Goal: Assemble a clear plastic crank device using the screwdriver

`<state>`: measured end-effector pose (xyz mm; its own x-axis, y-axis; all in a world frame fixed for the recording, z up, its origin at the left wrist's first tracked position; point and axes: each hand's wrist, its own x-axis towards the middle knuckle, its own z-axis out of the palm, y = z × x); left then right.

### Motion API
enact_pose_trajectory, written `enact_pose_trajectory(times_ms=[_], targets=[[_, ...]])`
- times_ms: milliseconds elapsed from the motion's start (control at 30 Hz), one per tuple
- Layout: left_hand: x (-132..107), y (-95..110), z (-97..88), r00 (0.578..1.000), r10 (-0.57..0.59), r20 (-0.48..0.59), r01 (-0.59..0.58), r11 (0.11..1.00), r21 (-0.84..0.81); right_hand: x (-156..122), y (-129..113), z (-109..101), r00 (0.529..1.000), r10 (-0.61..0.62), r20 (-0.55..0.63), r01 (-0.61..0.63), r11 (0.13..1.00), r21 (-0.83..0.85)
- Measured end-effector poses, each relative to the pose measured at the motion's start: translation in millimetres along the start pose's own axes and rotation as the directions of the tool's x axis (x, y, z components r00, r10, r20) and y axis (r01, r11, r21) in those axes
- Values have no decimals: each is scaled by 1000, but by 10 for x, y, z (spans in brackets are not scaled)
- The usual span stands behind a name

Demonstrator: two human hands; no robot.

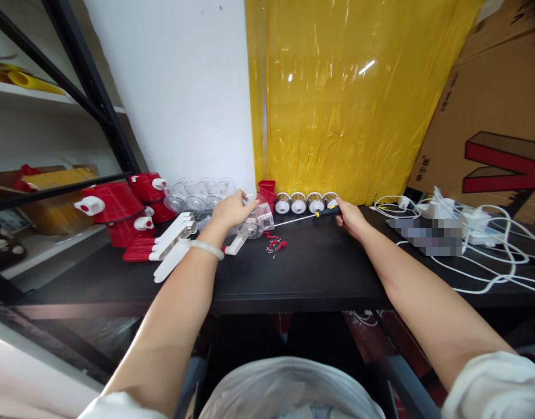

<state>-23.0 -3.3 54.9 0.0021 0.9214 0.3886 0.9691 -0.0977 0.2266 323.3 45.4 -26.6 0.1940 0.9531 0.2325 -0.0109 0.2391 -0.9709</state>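
- Screwdriver (309,216) lies low across black table (320,273), thin metal shaft pointing left toward clear plastic part (261,218); black/yellow handle at its rt end.
- Right hand (350,220) closed around the screwdriver handle, fingers curled over it, hand resting on table surface.
- Left hand (232,210) curled over top of the clear plastic part, gripping it against the table; white bangle (206,249) on that wrist.
- Shaft tip sits just beside the clear part; can't tell if touching.
- Small screws and red bits (276,244) scattered on table just in front of the clear part, between the two hands.
- Red box-shaped piece (266,191) stands right behind the clear part.
- Row of four round metal-capped pieces (306,202) along back edge of table, behind the shaft.
- White flat plastic pieces (174,244) lie beside left wrist, near front-left of table.
- Clear plastic cups/domes (198,195) clustered behind left hand.
- Red housings w/ white knobs (114,203) further left, near the shelf frame.
- White cables and power strip (459,227) on rt side of table, well apart from rt hand; one patch there is blurred out.
- Yellow plastic sheet (350,99) hangs behind table; cardboard box (498,116) at far rt.
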Motion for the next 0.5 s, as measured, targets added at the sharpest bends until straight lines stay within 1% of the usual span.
enact_pose_trajectory(times_ms=[67, 133, 200, 233, 300, 400, 500], targets=[[-3, 2, -2, 1000, -3, 6, 3, 1000, 0, 9, 1, -7, 999, 26, -25, -26, 999, -26], [-5, 2, -2, 1000, -6, 10, 6, 1000, -2, 10, -25, 2, 992, 119, -37, -120, 992, -31], [-2, -2, 3, 1000, -7, 7, 7, 1000, -3, -1, -69, 21, 974, 225, 3, -225, 974, 5], [0, -5, 5, 1000, -7, 4, 7, 1000, -4, -11, -93, 30, 966, 254, 38, -255, 966, 37], [6, -10, 10, 1000, -4, 0, 4, 1000, -5, -35, -128, 41, 962, 254, 99, -265, 957, 115], [8, -6, 10, 1000, -4, 5, 4, 1000, -3, -53, -139, 32, 972, 198, 130, -222, 952, 211], [0, 9, -1, 1000, -15, 9, 15, 1000, -3, -39, -115, 12, 977, 164, 137, -192, 956, 221]])
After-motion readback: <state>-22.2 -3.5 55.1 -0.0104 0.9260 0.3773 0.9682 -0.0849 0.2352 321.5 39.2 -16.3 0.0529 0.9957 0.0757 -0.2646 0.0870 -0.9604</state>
